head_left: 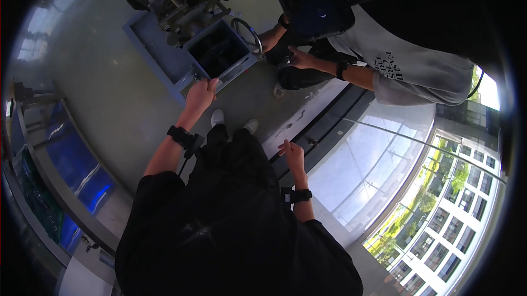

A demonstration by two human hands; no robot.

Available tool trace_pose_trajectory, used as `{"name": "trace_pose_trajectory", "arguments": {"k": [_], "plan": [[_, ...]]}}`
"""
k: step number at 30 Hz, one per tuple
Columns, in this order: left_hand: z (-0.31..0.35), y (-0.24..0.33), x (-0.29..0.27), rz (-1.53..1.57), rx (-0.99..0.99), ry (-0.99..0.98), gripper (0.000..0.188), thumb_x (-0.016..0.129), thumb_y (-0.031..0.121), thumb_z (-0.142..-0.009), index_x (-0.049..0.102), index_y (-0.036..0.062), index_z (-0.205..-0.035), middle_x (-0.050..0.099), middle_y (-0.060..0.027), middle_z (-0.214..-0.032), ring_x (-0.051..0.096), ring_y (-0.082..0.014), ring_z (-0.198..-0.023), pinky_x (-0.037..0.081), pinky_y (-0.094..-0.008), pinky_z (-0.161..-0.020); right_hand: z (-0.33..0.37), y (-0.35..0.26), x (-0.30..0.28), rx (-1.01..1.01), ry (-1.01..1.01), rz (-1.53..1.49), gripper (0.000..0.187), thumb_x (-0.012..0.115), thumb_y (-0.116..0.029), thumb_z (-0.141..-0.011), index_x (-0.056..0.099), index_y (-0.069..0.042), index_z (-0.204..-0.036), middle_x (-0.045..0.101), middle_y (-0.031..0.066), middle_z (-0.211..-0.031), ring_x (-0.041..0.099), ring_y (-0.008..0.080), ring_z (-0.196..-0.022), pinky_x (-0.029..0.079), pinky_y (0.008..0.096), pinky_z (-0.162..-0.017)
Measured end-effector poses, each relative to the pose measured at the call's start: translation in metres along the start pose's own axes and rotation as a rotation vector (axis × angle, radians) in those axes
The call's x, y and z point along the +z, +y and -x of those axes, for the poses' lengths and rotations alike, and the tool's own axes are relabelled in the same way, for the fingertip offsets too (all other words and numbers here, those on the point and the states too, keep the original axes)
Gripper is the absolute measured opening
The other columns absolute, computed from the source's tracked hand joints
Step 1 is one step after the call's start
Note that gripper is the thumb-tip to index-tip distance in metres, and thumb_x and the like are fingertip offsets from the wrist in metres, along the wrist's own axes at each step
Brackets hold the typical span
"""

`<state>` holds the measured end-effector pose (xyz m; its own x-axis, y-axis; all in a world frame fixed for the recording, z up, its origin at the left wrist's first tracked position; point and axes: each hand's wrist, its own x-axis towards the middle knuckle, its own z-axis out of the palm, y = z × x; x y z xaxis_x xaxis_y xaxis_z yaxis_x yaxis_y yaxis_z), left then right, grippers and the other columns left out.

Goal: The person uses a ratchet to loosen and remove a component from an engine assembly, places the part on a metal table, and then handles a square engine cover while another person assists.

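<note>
- From my remote seat I see the left hand (201,98) curled closed on the near rim of the grey box (236,72), as far as I can make out, probably to steady it.
- I see the right hand (293,156) well apart, near and to the right, fingers loosely bent with nothing visible in them; it may be kept out of the way.
- The box lies far of the left hand, open-topped: squarish, pale metal walls, a dark interior whose contents I can't make out.
- A curved metal handle (251,31) rises at its far right, near a co-worker's hand (270,39).
- Left of the box is a shallow grey tray (147,37); beyond it, a metal assembly (186,0), perhaps set there to catch drips.
</note>
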<state>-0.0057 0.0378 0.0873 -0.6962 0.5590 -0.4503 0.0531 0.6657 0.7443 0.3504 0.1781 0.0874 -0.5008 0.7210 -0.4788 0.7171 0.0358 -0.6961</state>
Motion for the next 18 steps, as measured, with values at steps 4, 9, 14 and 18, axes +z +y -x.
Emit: {"name": "trace_pose_trajectory", "arguments": {"k": [4,9,14,18], "plan": [[-0.008,0.0,0.003,0.019,-0.01,-0.018,0.046,0.045,0.044,-0.096,0.058,0.0037,-0.077,0.063,-0.0096,-0.062,0.065,-0.0294,-0.065,0.048,-0.0414,-0.065,-0.009,0.016,-0.001,-0.041,-0.016,-0.007,0.037,0.05,-0.023,-0.096,0.067,0.004,-0.077,0.065,0.0097,-0.062,0.062,0.016,-0.061,0.048,0.0302,-0.063],[-0.008,0.002,0.003,-0.047,0.03,0.023,0.049,0.043,0.045,-0.097,0.06,0.0029,-0.08,0.063,-0.0115,-0.063,0.065,-0.0313,-0.069,0.049,-0.0424,-0.068,-0.003,-0.006,-0.004,-0.069,0.008,0.019,0.038,0.05,-0.023,-0.096,0.068,0.004,-0.077,0.065,0.0103,-0.061,0.063,0.0165,-0.061,0.048,0.0296,-0.062],[-0.005,-0.007,0.004,-0.033,0.028,0.019,0.05,0.042,0.045,-0.098,0.059,0.002,-0.079,0.063,-0.0118,-0.064,0.065,-0.0321,-0.07,0.048,-0.0431,-0.068,-0.007,-0.007,0.001,-0.023,-0.082,0.047,0.041,0.047,-0.027,-0.099,0.068,0.003,-0.078,0.066,0.0083,-0.064,0.062,0.0135,-0.065,0.047,0.0288,-0.066],[0.0,-0.003,0.001,-0.063,0.057,0.045,0.05,0.04,0.045,-0.099,0.058,0.0018,-0.08,0.064,-0.0129,-0.066,0.064,-0.0339,-0.071,0.048,-0.0452,-0.067,-0.009,-0.007,0.006,-0.122,-0.05,0.009,0.041,0.048,-0.027,-0.099,0.068,0.003,-0.078,0.066,0.0082,-0.064,0.062,0.0134,-0.063,0.047,0.0288,-0.065]]}}
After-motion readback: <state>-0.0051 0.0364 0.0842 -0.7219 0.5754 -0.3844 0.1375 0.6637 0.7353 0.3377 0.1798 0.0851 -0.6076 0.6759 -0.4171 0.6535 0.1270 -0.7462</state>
